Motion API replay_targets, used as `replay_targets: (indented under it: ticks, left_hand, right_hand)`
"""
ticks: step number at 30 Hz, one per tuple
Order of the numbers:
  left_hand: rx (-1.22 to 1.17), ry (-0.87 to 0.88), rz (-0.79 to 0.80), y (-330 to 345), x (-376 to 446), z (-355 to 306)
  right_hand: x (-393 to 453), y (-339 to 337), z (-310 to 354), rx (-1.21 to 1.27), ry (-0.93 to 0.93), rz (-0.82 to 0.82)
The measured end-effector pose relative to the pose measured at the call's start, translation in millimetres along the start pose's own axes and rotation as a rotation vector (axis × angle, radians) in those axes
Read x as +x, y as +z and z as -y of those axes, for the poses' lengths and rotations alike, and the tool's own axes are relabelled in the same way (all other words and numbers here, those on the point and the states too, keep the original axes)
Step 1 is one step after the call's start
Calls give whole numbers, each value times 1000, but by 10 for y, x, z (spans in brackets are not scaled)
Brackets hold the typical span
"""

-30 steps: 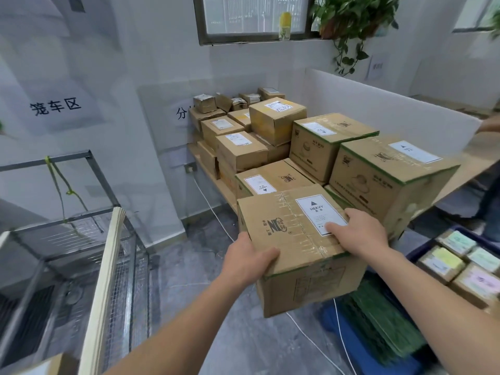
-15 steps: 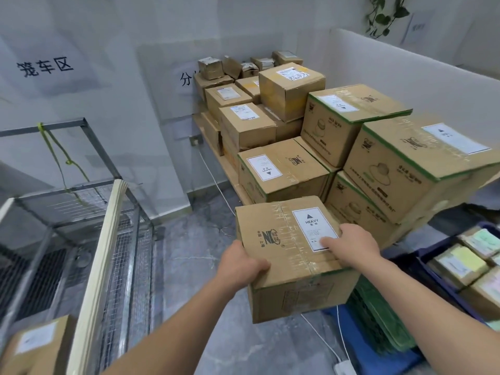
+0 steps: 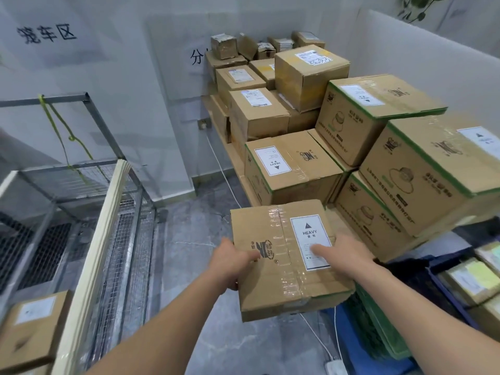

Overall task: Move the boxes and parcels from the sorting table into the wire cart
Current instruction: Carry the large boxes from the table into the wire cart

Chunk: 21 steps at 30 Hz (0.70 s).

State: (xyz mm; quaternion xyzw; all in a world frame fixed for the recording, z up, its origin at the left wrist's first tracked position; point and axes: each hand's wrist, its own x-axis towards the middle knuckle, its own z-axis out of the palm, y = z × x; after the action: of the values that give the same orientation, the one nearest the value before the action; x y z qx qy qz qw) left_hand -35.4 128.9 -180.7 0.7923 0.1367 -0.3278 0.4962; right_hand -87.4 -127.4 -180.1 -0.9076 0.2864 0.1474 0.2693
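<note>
1. Two hands on one cardboard box (image 3: 286,255), held in the air over the grey floor (image 3: 189,239), off the near end of the table (image 3: 238,163) and just in front of the stacked boxes.
2. Left hand (image 3: 232,262) closed round the box's left edge, thumb on top, fingers hidden underneath.
3. Right hand (image 3: 343,255) laid over the top near the right edge, fingers spread across a white label (image 3: 309,239) reading "HEAVY"; underside of that grip hidden.
4. Clear tape across the box's top seam; green strip along its lower front edge.
5. Many more brown boxes (image 3: 292,169) piled on the table behind, green-edged larger ones to the right, small parcels (image 3: 224,46) at the far end against the wall.
6. Wire cart (image 3: 127,239) on the left, well apart from the held box, mesh sides and grey metal frame, pale strip along its near top rail.
7. One labelled box (image 3: 32,328) at the lower left by the cart; whether inside it cannot be told.
8. Yellow-green cord (image 3: 59,131) tied to the cart's upper frame, hanging down.
9. Blue bin (image 3: 443,269) at the right edge with small packages in it.
10. White cable (image 3: 221,163) trailing down the wall and across the floor.
</note>
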Motion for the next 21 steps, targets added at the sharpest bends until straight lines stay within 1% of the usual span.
replay_targets:
  ticks: [6,9,16,21]
  left_hand:
    - [83,12,-87,-209,-21,160]
    - [137,17,-122,-426,-30,294]
    - [138,52,-218,-1218,-136,710]
    - [132,52,-332,-1853,-211,1071]
  right_hand:
    - [1,189,173,33,5,65]
    - [-99,311,385,33,-3,56]
    - [-345,792,1082,11,-58,60]
    - [-524,1223,1685,8,-144,55]
